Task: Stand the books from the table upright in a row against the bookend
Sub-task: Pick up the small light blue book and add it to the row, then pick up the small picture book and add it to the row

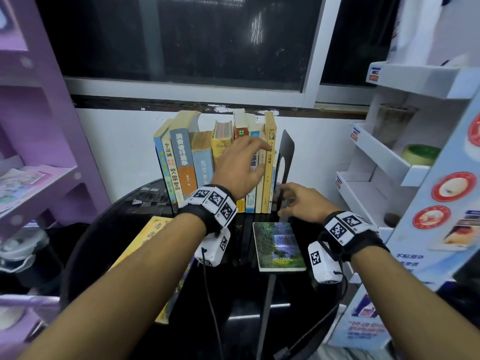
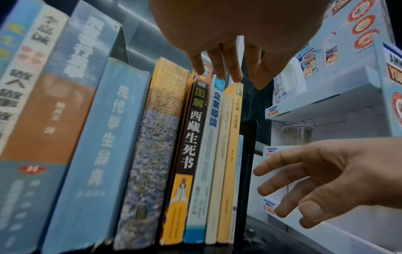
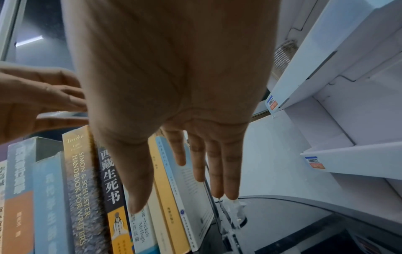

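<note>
A row of books (image 1: 207,162) stands upright on the black round table (image 1: 239,294), its right end against the black bookend (image 1: 285,157). My left hand (image 1: 259,159) is open, fingers spread over the upper spines of the rightmost books (image 2: 230,137). My right hand (image 1: 284,201) is open with straight fingers (image 3: 217,171) low beside the bookend's (image 3: 217,206) base, holding nothing. A book with a waterfall cover (image 1: 279,246) lies flat in front of the row. A yellow book (image 1: 153,237) lies flat under my left forearm, partly hidden.
A purple shelf unit (image 1: 39,152) stands close on the left. A white display rack (image 1: 389,165) with a plastic cup (image 2: 297,134) crowds the right, close to the bookend. The wall and a dark window are right behind the books.
</note>
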A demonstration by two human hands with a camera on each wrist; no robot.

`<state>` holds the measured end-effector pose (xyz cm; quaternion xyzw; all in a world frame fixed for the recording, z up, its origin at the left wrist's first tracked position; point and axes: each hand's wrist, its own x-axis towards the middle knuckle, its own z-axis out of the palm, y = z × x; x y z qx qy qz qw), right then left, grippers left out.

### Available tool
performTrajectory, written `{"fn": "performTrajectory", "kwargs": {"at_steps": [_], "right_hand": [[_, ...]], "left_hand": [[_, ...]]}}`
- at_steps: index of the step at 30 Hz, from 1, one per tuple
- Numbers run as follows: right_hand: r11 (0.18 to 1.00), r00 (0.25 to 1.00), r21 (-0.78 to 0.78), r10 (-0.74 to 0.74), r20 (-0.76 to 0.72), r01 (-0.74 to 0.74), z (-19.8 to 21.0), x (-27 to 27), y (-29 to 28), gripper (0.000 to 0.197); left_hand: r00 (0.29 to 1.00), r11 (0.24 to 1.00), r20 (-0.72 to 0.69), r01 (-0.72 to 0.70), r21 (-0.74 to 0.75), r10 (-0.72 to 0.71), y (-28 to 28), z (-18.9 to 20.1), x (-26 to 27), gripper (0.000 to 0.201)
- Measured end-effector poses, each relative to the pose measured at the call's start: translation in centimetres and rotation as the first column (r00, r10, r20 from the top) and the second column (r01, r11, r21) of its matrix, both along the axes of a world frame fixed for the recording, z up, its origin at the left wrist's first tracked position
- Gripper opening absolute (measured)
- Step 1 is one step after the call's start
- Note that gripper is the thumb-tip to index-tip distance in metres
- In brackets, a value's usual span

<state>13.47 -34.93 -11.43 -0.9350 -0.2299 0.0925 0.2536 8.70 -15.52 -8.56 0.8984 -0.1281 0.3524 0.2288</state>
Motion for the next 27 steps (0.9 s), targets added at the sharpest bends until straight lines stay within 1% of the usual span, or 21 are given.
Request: {"fn": "performTrajectory", "kwargs": {"at_steps": [2,4,8,10,13,16,19,20,22,25,27], "right_hand": [[0.998,1.0,-0.069,0.003,-0.027,-0.004,-0.3,-0.5,-0.5,0.078],[0.994,0.998,-0.106,0.0,-0.06,-0.007,-0.5,-1.1,-0.9,0.079],[0.99,0.994,-0.142,-0.007,-0.11,-0.009,-1.1,-2.1,-1.3,0.083],[0.985,0.993,-0.174,-0.01,-0.115,-0.01,-1.3,-2.4,-1.4,0.086],[0.981,0.99,-0.191,-0.01,-0.142,-0.017,-1.8,-2.7,-1.3,0.09],[0.975,0.988,-0.22,-0.011,-0.157,-0.024,-2.3,-2.8,-1.2,0.093],[0.971,0.985,-0.238,-0.023,-0.17,-0.018,-2.7,-2.8,-1.0,0.096],[0.971,0.985,-0.24,-0.025,-0.171,-0.017,-2.7,-2.8,-0.9,0.097],[0.969,0.985,-0.245,-0.024,-0.174,-0.02,-2.9,-2.6,-0.8,0.099],[0.965,0.985,-0.263,-0.027,-0.169,-0.019,-3.0,-2.4,-0.6,0.104],[0.963,0.984,-0.268,-0.031,-0.173,-0.016,-3.2,-2.3,-0.5,0.107]], "left_hand": [[0.996,1.0,-0.094,-0.004,0.016,0.006,-0.4,-1.0,-0.6,0.034],[0.978,1.0,-0.208,0.006,0.018,-0.002,-0.6,-2.1,-1.3,0.037],[0.9,1.0,-0.434,0.016,-0.024,-0.025,-1.1,-3.7,-2.4,0.045],[0.832,0.999,-0.555,0.007,-0.036,-0.025,-1.3,-4.3,-2.9,0.05],[0.702,1.0,-0.712,-0.004,-0.03,-0.019,-1.5,-5.3,-3.0,0.061],[0.584,1.0,-0.812,0.015,0.014,0.003,-1.8,-6.1,-2.9,0.068],[0.461,1.0,-0.887,0.024,-0.004,-0.014,-2.3,-6.6,-2.8,0.081],[0.437,1.0,-0.899,0.028,-0.006,-0.018,-2.4,-6.8,-2.8,0.087],[0.43,0.999,-0.903,0.044,0.023,0.002,-2.8,-6.9,-2.6,0.095],[0.47,0.992,-0.88,0.065,0.11,0.067,-3.3,-6.8,-2.5,0.098],[0.489,0.989,-0.868,0.065,0.131,0.083,-3.4,-6.9,-2.5,0.1]]}}
